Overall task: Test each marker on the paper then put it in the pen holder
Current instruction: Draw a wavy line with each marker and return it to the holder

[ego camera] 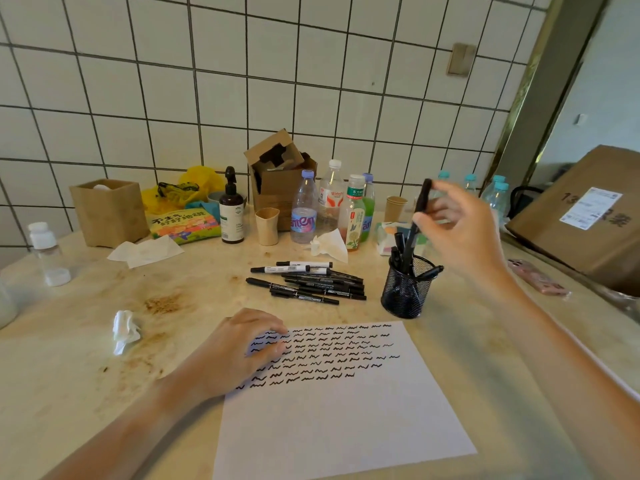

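right hand (pixel 460 230) pinches a black marker (pixel 420 209) between thumb and fingertips, held nearly upright above the pen holder (pixel 408 289), lower end down among the markers already standing there. looks like the drop-in step for this one. left hand (pixel 242 348) lies flat with loosely bent fingers on the paper's (pixel 346 410) top left corner, pinning it, gripping nothing.

progress: paper carries about seven rows of short black squiggles, lower half blank, so many tests are done. holder has several markers in it, one leaning out over the rim. a pile of markers (pixel 308 282) lies on the table (pixel 86 341) between paper and bottles, roughly ten, exact count unclear; can't tell from here which are tested. judging by the pile, a good part of the job is left.

materials: holder is black wire mesh, round, see-through, light, could tip if knocked. markers are slim black plastic barrels, two in the pile with white bodies. paper is thin, plain white, lying flat. tabletop is pale stone-look, glossy, with brown stains. crumpled tissue (pixel 124 332) left of the paper.
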